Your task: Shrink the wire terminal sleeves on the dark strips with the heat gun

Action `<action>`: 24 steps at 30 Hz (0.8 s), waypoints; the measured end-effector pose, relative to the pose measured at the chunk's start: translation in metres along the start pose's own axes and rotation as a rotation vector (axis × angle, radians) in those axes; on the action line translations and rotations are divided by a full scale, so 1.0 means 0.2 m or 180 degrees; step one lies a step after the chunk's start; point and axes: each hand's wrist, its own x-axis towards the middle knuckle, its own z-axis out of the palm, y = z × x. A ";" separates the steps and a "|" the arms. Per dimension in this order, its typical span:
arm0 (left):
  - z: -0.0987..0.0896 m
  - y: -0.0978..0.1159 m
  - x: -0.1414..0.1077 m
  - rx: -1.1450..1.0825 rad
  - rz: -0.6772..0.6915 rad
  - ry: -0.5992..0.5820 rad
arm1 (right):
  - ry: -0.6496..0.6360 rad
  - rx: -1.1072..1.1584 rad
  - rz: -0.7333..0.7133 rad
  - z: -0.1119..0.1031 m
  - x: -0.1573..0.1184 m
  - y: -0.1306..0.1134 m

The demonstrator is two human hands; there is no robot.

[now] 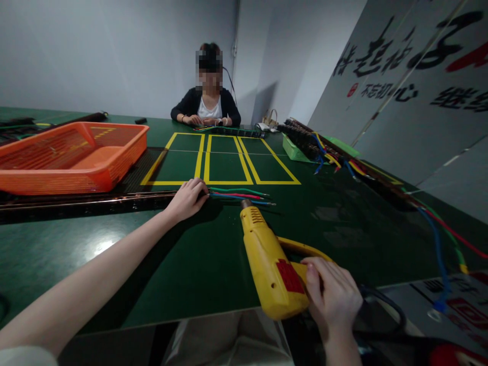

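My right hand (335, 292) is wrapped round the handle of a yellow heat gun (267, 256), which has a red patch on its side. Its dark metal nozzle tilts up and away, close to several coloured wires (244, 195) in green, red and blue. Where these wires leave a long dark strip (125, 203), my left hand (190, 197) grips the bundle with bent fingers. Bare tips at the wires' far ends point right. The part of the bundle under my left fingers is hidden.
An orange plastic basket (125, 157) stands at left on the green table (183, 274). Yellow tape rectangles (229, 182) mark its middle. At right, dark strips with coloured wires (324, 147) lie across a green basket (295, 148). A person (208, 107) sits opposite, hands on another strip.
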 end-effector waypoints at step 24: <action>-0.01 0.03 0.01 -0.0071 0.0160 -0.0078 | -0.0168 0.0596 0.0225 0.14 0.04 -0.41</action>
